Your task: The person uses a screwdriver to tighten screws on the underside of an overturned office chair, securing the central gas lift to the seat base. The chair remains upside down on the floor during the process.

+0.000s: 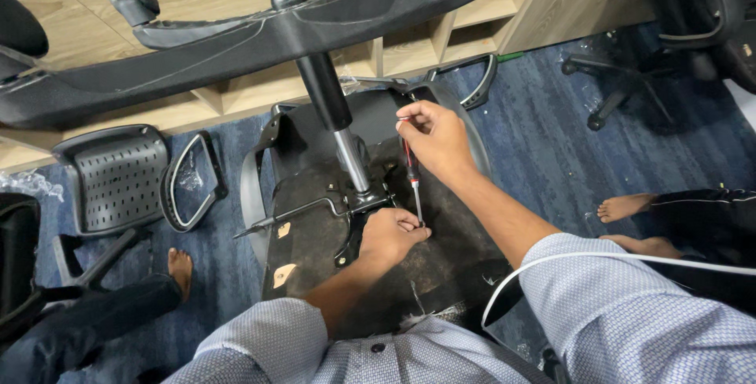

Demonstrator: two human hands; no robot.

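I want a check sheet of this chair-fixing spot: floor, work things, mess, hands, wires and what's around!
Surface: blue carpet floor.
Job's things: upturned chair seat with metal mechanism plate, gas column and star base; red-handled screwdriver, tip down at the plate.
Clutter: perforated chair back, loose armrest, clear plastic wrap.
Hands: right hand grips the screwdriver top; left hand rests by its tip.
Cables: white cable across the right sleeve.
Surroundings: wooden shelving, another chair base, other people's bare feet.
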